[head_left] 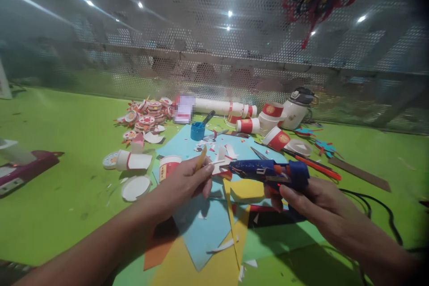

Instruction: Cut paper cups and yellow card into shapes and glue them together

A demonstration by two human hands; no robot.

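Step in hand, by the look of it: gluing small paper bits. R hand (311, 199) wrapped round the handle of a blue glue gun (270, 172), thumb along its side by a small red light; nozzle points L, toward the other hand. L hand (191, 178) has thumb & fingertips pinched on a white paper piece (218, 162), held up over the pale-blue sheet (204, 239), right by the nozzle. Yellow sliver (201, 157) upright at the L fingers, prob. paper too, but too soft to be sure.

Next move, my judgement: calls for a steady nozzle, a small dab on the white pc, L fingertips clear of the hot end.

Hard to see: whether nozzle touches paper or stops just short; no glue visible at the tip. Trigger mostly covered by R fingers, so can't tell if squeezed. Far side of L grip hidden. Red-and-white cup (170, 164) partly behind L hand. Black cord (385, 210) runs off behind R forearm, end n/v. Item at back by the wall pixelated, unreadable. Both forearms cut off at frame edge.
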